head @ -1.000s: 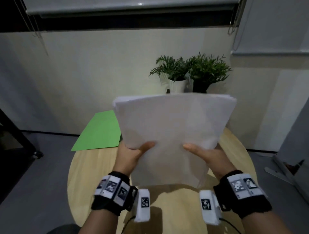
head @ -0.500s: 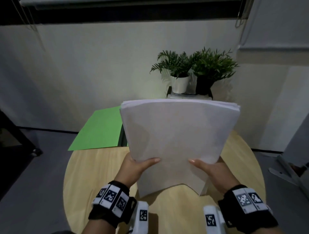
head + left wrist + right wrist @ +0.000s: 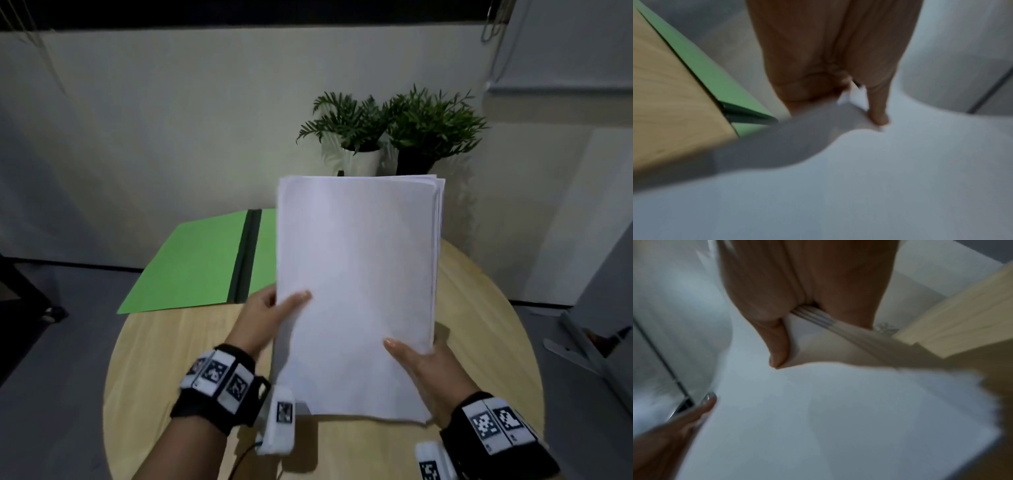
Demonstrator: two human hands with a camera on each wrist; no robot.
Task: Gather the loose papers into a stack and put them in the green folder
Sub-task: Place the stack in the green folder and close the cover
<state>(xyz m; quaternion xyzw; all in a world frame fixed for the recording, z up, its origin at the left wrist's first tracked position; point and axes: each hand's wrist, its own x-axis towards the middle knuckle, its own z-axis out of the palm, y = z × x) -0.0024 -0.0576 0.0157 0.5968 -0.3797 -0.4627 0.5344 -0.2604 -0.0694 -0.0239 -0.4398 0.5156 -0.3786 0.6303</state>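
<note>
I hold a thick stack of white papers (image 3: 356, 291) above the round wooden table (image 3: 178, 370), tilted with its far edge raised. My left hand (image 3: 270, 308) grips the stack's left edge, thumb on top. My right hand (image 3: 421, 359) grips the near right corner, thumb on top and fingers hidden underneath. The green folder (image 3: 191, 263) lies open on the table's far left, its dark spine (image 3: 245, 253) showing; its right half is hidden behind the papers. The left wrist view shows the stack (image 3: 859, 178) and the folder (image 3: 701, 65). The right wrist view shows my thumb on the sheets (image 3: 838, 410).
Two potted plants, one in a white pot (image 3: 359, 159) and one in a black pot (image 3: 414, 164), stand at the table's far edge behind the papers. A pale wall rises beyond. Grey floor surrounds the table, with a dark object at far left.
The stack has swung from landscape to portrait and come lower and closer to the table. My left hand has shifted up onto its left edge; my right hand holds the near right corner.
</note>
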